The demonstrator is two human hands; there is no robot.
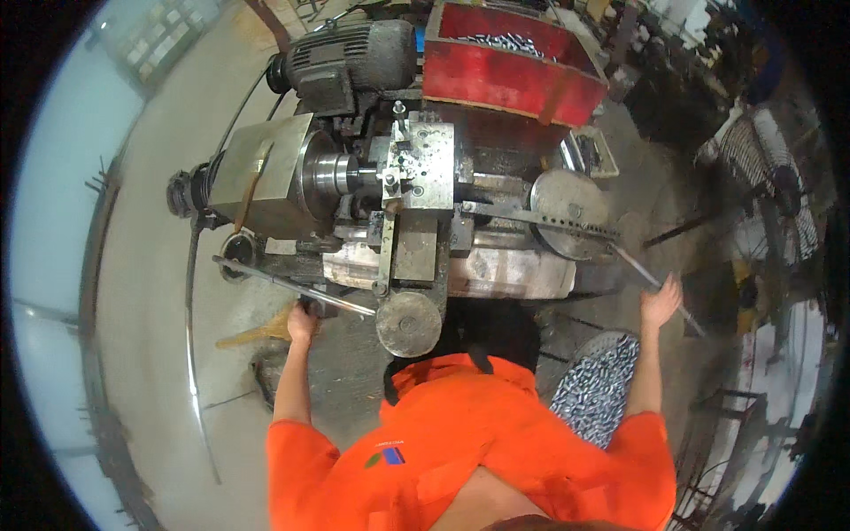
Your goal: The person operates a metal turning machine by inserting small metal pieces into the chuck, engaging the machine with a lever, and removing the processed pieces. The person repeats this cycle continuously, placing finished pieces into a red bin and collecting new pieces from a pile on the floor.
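Left hand (pixel 302 319) is clenched around the dark grip of a long lever (pixel 292 285) at the lathe's (pixel 416 177) front left. Right hand (pixel 660 303) grasps a slanted bar (pixel 639 270) at its right end. A basket of metal parts (pixel 595 388) sits nearly full; the red bin (pixel 505 75) behind holds more.

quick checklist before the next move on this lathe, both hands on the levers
1. Left hand grips the long lever at the machine's left front: ok.
2. Right hand on the turret lever: ok.
3. Both hands away from the chuck: ok.
4. Orange sleeves short, away from the spindle: ok.
5. Whether the chuck is spinning: cannot tell.
6. Basket of small metal parts beside the right hip, clear of the levers: ok.
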